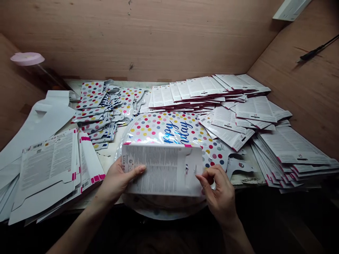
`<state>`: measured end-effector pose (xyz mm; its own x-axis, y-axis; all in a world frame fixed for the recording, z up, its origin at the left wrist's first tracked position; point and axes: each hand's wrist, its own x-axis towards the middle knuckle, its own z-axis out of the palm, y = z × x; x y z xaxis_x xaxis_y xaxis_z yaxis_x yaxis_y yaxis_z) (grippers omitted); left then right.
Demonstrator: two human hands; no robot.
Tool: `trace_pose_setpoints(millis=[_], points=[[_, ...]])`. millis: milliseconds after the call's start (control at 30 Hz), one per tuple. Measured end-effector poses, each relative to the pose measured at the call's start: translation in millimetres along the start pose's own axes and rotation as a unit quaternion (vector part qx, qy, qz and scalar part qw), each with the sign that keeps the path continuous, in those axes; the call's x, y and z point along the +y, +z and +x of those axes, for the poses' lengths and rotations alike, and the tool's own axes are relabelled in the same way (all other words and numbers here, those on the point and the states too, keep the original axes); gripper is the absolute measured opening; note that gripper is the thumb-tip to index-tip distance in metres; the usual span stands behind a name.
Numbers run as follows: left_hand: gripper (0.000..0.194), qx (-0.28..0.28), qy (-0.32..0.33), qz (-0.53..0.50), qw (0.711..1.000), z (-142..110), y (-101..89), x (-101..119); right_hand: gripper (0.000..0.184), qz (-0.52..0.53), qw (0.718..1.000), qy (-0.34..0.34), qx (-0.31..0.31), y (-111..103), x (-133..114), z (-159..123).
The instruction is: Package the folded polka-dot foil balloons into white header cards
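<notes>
A flat white card packet point(156, 169) printed with small grey text and pink corner marks lies level in front of me. My left hand point(119, 180) grips its left end, thumb on top and fingers underneath. At its right end, beside the slotted hang hole, my right hand point(218, 190) is closed in a pinch on the packet's edge; the exact contact of the fingertips is partly hidden. Beneath the packet rests a large round foil balloon point(148, 125) with coloured dots and blue lettering, partly covered by it.
Folded dotted foil balloons point(92, 95) are piled at back left. Unfolded card packets point(45, 165) stack at front left, near white paper strips point(37, 116). Similar packets point(206, 88) spread along the back and right point(299, 144). A pink-lidded container point(28, 59) stands left; wooden walls enclose the table.
</notes>
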<state>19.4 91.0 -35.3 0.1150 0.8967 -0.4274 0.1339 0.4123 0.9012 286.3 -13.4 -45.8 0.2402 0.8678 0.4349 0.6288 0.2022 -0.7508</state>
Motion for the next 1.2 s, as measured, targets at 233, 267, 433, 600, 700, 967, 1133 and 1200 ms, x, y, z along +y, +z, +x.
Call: trace_pose_setpoints(millis=[233, 267, 433, 600, 700, 967, 1133, 1200], points=[[0.058, 0.040, 0.098, 0.321, 0.941, 78.1, -29.7, 38.8, 0.021, -0.048, 0.957, 0.110, -0.264, -55.4, 35.2, -16.0], [0.047, 0.056, 0.104, 0.347, 0.931, 83.1, -31.1, 44.0, 0.023, -0.066, 0.956, 0.114, -0.261, -59.0, 40.2, -17.1], [0.029, 0.019, 0.133, 0.298, 0.945, 66.8, -27.4, 71.1, 0.032, -0.066, 0.979, 0.107, -0.158, -39.8, 27.8, -1.6], [0.034, -0.162, 0.137, 0.094, 0.973, 19.0, -34.6, 94.5, 0.065, 0.098, 0.990, 0.097, 0.012, 0.2, -6.0, 34.0], [0.035, -0.089, 0.163, -0.017, 0.982, -0.9, -48.5, 87.1, 0.041, 0.273, 0.946, 0.176, -0.008, 20.6, -15.4, 48.2], [0.064, 0.077, 0.115, -0.317, 0.938, -23.2, 4.9, -4.5, 0.042, 0.237, 0.957, 0.137, 0.091, 89.0, -38.9, 39.7], [0.073, 0.153, 0.097, -0.304, 0.935, -34.5, 29.6, -41.9, 0.041, 0.239, 0.950, 0.192, 0.058, 121.2, -49.2, 10.4], [0.064, 0.133, 0.077, -0.249, 0.956, -42.6, 23.3, -53.1, 0.047, 0.353, 0.887, 0.294, -0.044, 128.7, -48.2, 4.2]])
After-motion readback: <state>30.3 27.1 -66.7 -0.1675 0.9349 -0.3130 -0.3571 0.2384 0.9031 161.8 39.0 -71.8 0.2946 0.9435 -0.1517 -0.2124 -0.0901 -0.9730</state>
